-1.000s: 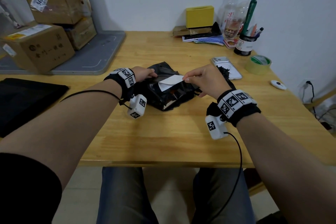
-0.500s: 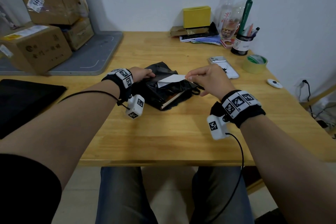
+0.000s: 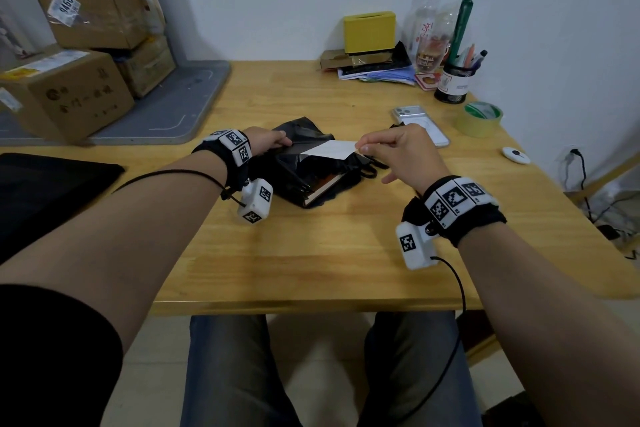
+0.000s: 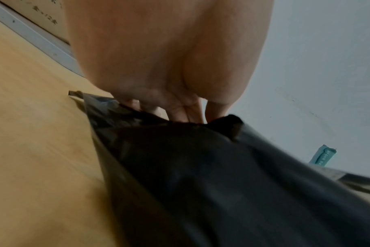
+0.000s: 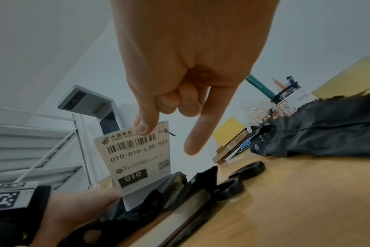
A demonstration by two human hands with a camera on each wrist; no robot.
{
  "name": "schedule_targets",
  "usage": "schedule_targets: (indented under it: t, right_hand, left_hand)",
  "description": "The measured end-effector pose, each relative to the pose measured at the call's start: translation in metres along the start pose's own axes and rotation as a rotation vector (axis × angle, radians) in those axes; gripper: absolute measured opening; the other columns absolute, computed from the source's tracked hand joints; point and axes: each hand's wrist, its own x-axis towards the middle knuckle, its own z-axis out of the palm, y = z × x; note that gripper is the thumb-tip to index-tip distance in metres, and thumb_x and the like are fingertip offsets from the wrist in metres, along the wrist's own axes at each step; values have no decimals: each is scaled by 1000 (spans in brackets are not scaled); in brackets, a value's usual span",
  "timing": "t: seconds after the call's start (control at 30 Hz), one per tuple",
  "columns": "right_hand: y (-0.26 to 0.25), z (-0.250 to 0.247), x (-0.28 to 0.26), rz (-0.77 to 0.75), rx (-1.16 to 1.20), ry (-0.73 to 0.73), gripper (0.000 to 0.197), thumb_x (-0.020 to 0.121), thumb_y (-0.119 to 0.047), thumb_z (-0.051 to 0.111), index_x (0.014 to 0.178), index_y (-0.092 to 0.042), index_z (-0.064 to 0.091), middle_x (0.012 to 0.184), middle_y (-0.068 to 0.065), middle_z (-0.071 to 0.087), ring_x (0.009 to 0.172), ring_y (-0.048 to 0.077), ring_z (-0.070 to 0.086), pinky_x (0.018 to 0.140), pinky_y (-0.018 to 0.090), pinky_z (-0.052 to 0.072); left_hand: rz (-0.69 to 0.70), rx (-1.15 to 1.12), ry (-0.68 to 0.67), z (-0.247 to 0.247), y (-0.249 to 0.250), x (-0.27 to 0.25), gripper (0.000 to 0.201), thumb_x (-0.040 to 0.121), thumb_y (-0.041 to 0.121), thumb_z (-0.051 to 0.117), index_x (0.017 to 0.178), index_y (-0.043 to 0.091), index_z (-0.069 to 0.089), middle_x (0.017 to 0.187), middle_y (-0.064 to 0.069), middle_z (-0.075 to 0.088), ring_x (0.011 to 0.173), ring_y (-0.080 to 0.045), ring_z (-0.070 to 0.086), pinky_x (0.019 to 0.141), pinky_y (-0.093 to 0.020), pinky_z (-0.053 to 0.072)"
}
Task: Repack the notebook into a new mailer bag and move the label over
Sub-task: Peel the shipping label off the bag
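A torn black mailer bag (image 3: 304, 163) lies mid-table with the notebook (image 3: 323, 189) showing at its open near side. My left hand (image 3: 266, 142) holds the bag's left edge down; in the left wrist view its fingers (image 4: 180, 113) reach over the black plastic (image 4: 201, 175). My right hand (image 3: 391, 152) pinches one end of the white shipping label (image 3: 329, 150) between thumb and forefinger. The printed label (image 5: 137, 157) stands partly peeled, its lower end still stuck on the bag. The notebook's page edge (image 5: 180, 210) shows below it.
Black scissors (image 5: 239, 178) lie just right of the bag, under my right hand. More crumpled black plastic (image 5: 327, 130) lies behind. A phone (image 3: 419, 121), tape roll (image 3: 479, 118) and pen cup (image 3: 453, 80) stand far right. A flat black sheet (image 3: 45, 191) and cardboard boxes (image 3: 65, 94) are on the left.
My right hand has drawn the label's free end to the right and up, so more of it is peeled off the bag. My left hand stays on the bag.
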Motion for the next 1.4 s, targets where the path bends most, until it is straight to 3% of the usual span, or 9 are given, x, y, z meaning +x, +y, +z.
schedule_targets:
  t: [0.13, 0.2, 0.43, 0.67, 0.77, 0.9, 1.17, 1.3, 1.4]
  right_hand:
    - [-1, -3, -3, 9, 14, 11, 17, 92, -20, 72, 86, -34, 80, 63, -11, 68, 58, 8, 54, 54, 46, 63]
    - [-1, -4, -5, 11, 7, 1, 15, 92, -19, 72, 89, -31, 81, 57, -19, 64, 53, 4, 51, 54, 43, 63]
    - [-2, -9, -11, 3, 22, 12, 17, 92, -19, 72, 86, -34, 80, 89, 7, 77, 73, 16, 64, 54, 42, 63]
    - [-4, -13, -19, 5, 20, 14, 15, 92, -18, 72, 90, -29, 81, 98, 5, 78, 83, 24, 69, 53, 41, 63]
    - [-5, -15, -24, 0, 25, 3, 16, 92, -17, 72, 90, -30, 81, 102, 2, 77, 93, 23, 70, 53, 41, 63]
    - [-7, -16, -28, -20, 9, 4, 21, 93, -18, 72, 85, -35, 79, 106, 15, 75, 98, 32, 68, 52, 42, 63]
    - [-7, -20, -38, -16, 22, 34, 20, 92, -16, 72, 86, -34, 80, 103, 5, 77, 98, 32, 68, 50, 39, 62]
    - [-7, -21, -41, -17, 16, 40, 19, 92, -18, 72, 87, -34, 80, 100, 16, 75, 88, 30, 69, 50, 38, 62]
    - [-15, -36, -46, -5, 81, 131, 12, 93, -19, 72, 91, -27, 81, 93, -7, 77, 86, 11, 71, 53, 42, 63]
  left_hand:
    - [7, -27, -16, 2, -1, 2, 37, 103, 37, 42, 121, 19, 70, 132, -3, 63, 122, -21, 55, 107, -29, 39]
    - [11, -23, -17, 1, -1, 3, 38, 103, 37, 42, 122, 19, 69, 133, -3, 62, 122, -21, 55, 106, -29, 39]
    - [18, 3, -10, 2, -3, 2, 38, 102, 40, 41, 116, 23, 72, 134, -3, 62, 123, -22, 53, 111, -33, 36]
    - [26, 29, 7, 5, 0, -2, 40, 104, 38, 38, 123, 20, 69, 135, -4, 60, 122, -21, 53, 94, -23, 35]
    - [25, 40, 10, 5, 1, -2, 41, 104, 39, 38, 123, 21, 69, 136, -3, 60, 123, -21, 53, 94, -23, 35]
    - [21, 20, 19, 6, 1, -4, 39, 103, 39, 40, 121, 21, 70, 135, -3, 60, 122, -22, 53, 97, -25, 36]
    - [14, -11, 5, 8, 1, -4, 38, 102, 39, 42, 118, 20, 71, 133, -5, 62, 121, -22, 55, 99, -26, 39]
    - [14, -4, 10, 8, 1, -2, 38, 102, 39, 43, 119, 20, 71, 133, -4, 62, 121, -21, 55, 98, -25, 39]
    - [23, 14, -5, 8, 0, -3, 38, 103, 39, 41, 119, 19, 70, 135, -1, 59, 126, -20, 52, 97, -24, 36]
